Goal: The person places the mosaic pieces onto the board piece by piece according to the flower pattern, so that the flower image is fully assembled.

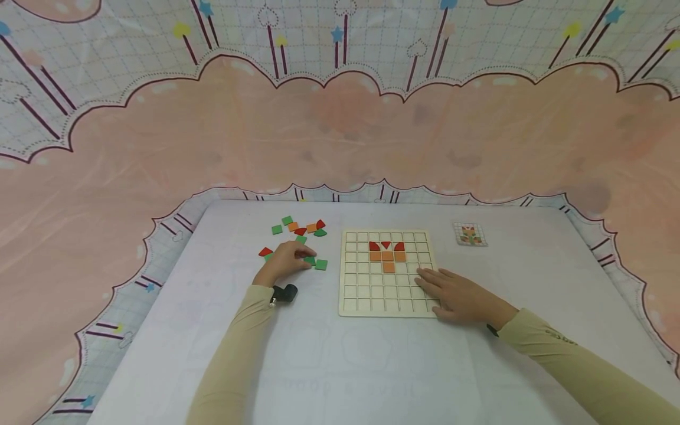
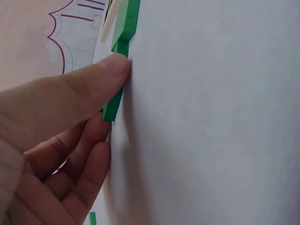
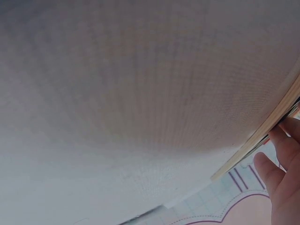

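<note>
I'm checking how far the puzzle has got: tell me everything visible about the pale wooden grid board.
The pale wooden grid board is a flat square tray of small square cells lying on the white table. Near its top middle sit three red pieces above four orange squares; the other cells look empty. The right hand rests flat, fingers straight, on its lower right corner.
</note>
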The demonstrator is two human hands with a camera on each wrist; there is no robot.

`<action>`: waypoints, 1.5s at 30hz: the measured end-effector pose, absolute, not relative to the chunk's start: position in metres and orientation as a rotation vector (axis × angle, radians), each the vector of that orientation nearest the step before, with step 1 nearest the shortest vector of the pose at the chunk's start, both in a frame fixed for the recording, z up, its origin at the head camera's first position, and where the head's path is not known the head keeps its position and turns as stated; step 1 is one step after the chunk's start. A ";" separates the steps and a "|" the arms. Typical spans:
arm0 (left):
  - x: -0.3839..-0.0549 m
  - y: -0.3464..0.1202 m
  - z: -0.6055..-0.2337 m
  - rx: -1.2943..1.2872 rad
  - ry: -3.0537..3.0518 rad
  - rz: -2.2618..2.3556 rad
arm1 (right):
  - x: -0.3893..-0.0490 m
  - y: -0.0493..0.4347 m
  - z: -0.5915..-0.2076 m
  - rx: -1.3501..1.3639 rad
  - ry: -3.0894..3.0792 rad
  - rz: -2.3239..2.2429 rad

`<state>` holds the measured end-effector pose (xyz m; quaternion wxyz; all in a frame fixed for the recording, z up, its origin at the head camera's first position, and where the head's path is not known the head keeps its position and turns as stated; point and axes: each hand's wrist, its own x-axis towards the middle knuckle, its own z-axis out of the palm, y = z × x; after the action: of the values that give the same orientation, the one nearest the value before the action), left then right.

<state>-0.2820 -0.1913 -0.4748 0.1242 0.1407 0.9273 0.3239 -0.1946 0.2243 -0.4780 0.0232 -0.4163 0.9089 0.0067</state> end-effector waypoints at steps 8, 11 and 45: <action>-0.281 -0.195 -0.477 0.408 2.720 0.931 | -0.195 0.224 -0.478 -1.277 2.803 0.021; -0.281 -0.196 -0.477 0.407 2.726 0.938 | -0.195 0.224 -0.477 -1.273 2.802 0.026; -0.276 -0.194 -0.474 0.326 2.734 1.028 | -0.198 0.225 -0.481 -1.243 2.788 -0.001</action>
<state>-0.2759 -0.1937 -0.4742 0.1011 0.1104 0.9255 0.3480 -0.1977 0.2252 -0.4812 0.0447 -0.4068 0.9124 -0.0002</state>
